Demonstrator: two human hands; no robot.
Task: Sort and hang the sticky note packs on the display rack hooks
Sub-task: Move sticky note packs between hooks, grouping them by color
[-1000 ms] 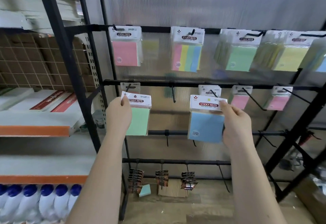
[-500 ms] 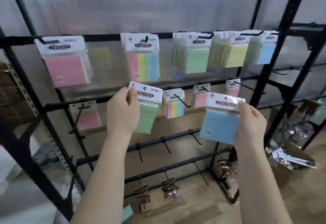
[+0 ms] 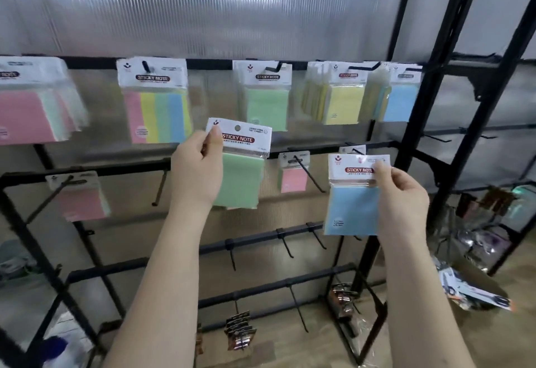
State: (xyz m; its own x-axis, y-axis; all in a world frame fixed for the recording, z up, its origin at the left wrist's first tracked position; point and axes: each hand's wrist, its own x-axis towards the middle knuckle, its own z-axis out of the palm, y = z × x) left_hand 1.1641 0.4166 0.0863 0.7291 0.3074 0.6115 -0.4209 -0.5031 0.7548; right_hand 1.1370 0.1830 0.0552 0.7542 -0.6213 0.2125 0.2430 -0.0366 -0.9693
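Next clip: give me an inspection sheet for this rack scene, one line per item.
Surface: black rack, several hooks bare.
Job's things: green pack and blue pack in hand; pink, striped, green, yellow and blue packs hang above.
Clutter: packets on floor at right.
Grips: left hand pinches green pack's header; right hand pinches blue pack's header.
Cables: nothing seen.
Surroundings: ribbed translucent wall, wooden floor.

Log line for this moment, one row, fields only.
left hand: holds green sticky note pack by header | right hand: holds blue sticky note pack by header | both packs: unhung, facing black display rack
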